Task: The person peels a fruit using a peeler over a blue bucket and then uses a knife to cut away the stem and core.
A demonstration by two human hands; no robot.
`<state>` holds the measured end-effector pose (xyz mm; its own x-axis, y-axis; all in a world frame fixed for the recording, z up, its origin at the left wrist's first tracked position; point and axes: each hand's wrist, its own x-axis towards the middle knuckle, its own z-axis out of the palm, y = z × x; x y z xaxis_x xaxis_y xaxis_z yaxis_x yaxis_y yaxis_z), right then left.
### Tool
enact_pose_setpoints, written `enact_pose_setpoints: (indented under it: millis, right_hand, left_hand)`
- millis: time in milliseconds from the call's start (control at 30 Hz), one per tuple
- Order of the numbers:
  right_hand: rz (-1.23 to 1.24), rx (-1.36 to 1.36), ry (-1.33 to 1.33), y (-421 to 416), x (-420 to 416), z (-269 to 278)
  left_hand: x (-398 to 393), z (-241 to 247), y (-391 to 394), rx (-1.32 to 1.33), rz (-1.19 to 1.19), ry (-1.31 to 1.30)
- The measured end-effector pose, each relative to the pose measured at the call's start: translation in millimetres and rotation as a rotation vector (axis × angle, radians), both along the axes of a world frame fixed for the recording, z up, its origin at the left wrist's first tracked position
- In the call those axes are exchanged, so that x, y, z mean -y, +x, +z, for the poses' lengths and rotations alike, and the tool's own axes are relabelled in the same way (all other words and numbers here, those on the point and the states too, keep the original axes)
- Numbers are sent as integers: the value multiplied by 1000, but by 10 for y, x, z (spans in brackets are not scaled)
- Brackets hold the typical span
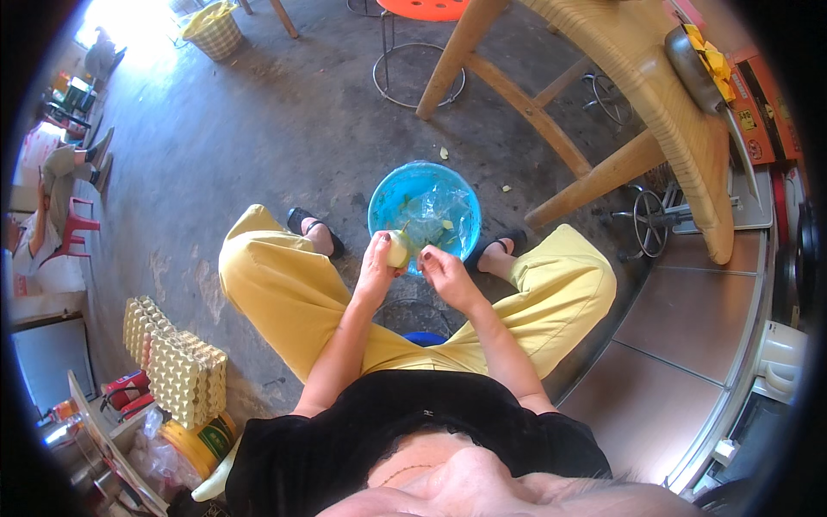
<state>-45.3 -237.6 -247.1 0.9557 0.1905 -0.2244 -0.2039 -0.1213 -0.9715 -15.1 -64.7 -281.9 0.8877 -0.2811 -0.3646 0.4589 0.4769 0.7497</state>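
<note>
My left hand (381, 262) is closed around a partly peeled pear (398, 250), pale where the skin is off and green on its right side, its stem pointing up. Close by on the right is my right hand (446, 271), its fingers curled; whether it grips a small tool or a strip of peel cannot be told. Both hands are over the near rim of a light blue plastic basin (376, 194). Inside the basin lie clear plastic film (434, 205) and scraps of green and pale peel.
A wooden table (620, 64) with thick legs rises at the upper right. An orange stool (423, 8) stands beyond the basin. Stacked egg trays (184, 368) and red fire extinguishers (126, 388) are at the lower left. A seated person (48, 200) is at the far left.
</note>
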Motion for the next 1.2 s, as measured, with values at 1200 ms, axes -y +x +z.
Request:
enact_pose_setpoints:
  millis: [1200]
  right_hand:
    - [23,117,-261,43,-7,30]
  left_hand:
    - [-46,-46,-8,75,-28,146]
